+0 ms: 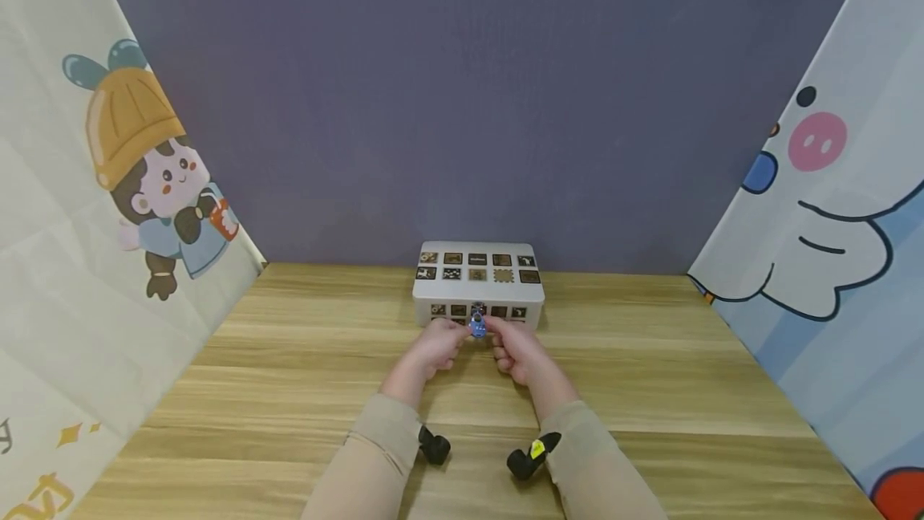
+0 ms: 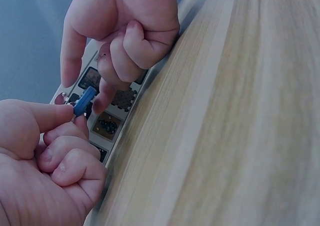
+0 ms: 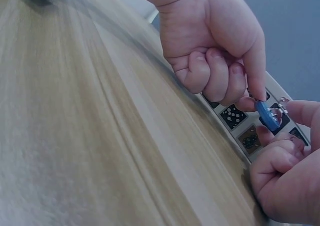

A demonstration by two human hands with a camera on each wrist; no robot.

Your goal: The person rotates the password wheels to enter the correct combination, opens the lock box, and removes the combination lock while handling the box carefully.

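A small blue padlock (image 1: 478, 327) with silvery parts along one edge is at the front of a white box (image 1: 478, 289) printed with small dark pictures. My left hand (image 1: 439, 343) pinches the padlock (image 2: 85, 101) between thumb and index finger, its other fingers curled into the palm. From the other side my right hand (image 1: 516, 350) has its thumb and index finger at the padlock (image 3: 268, 116). A narrow gap shows beside the right thumb, and whether that hand grips the padlock is unclear. A silvery metal piece shows near the right thumb tip.
The box stands on a wood-grain table (image 1: 289, 392) at its back edge, close to a dark grey-blue backdrop (image 1: 476, 103). Cartoon-printed sheets (image 1: 43, 167) hang on both sides. Black wrist cameras (image 1: 435, 448) are strapped at both sleeves.
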